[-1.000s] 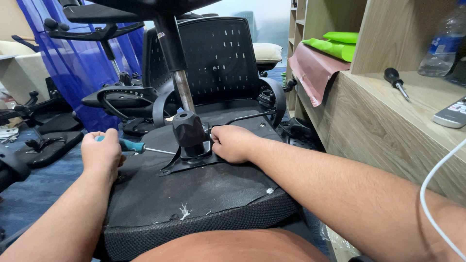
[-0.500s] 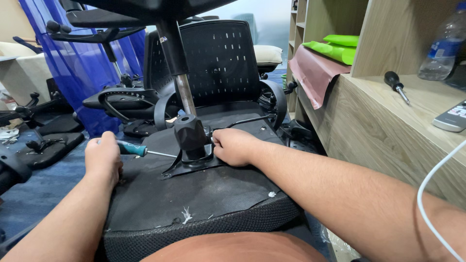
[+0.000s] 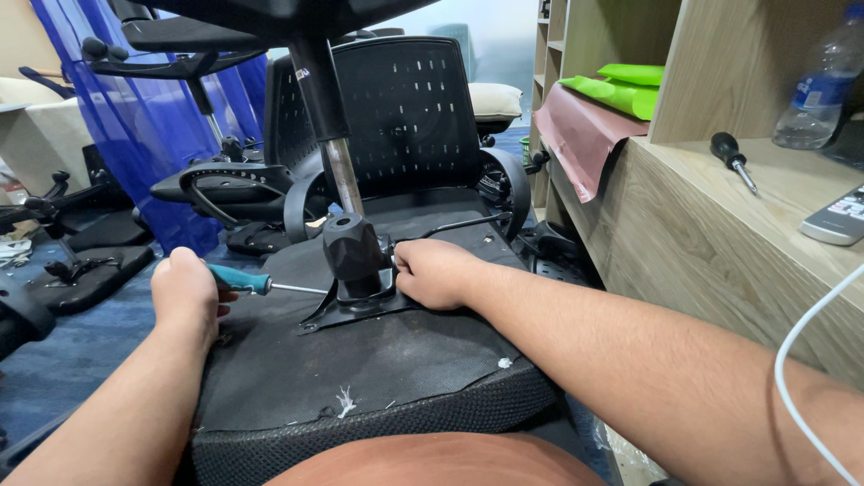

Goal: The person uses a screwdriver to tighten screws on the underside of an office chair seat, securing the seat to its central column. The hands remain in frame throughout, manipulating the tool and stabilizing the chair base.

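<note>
While the upturned chair seat (image 3: 360, 378) lies underside-up across the lower middle of the frame, its metal mechanism plate (image 3: 355, 306) faces the person, which puts the fixings within reach. The left hand (image 3: 184, 292), at centre left, is clenched round the teal handle of a screwdriver (image 3: 247, 282); the shaft runs level toward the right, its tip meeting the base of the black gas-lift housing (image 3: 353, 256) at the plate. The right hand (image 3: 438, 273), just right of centre, rests on the plate edge beside the housing with fingers curled against it, apparently steadying the part; whether it pinches anything cannot be told. A chrome column (image 3: 342, 175) rises from the housing toward the top of the frame. At upper right, a second screwdriver (image 3: 731, 157) lies on the wooden shelf (image 3: 720, 234), near a plastic bottle (image 3: 819, 85).
</note>
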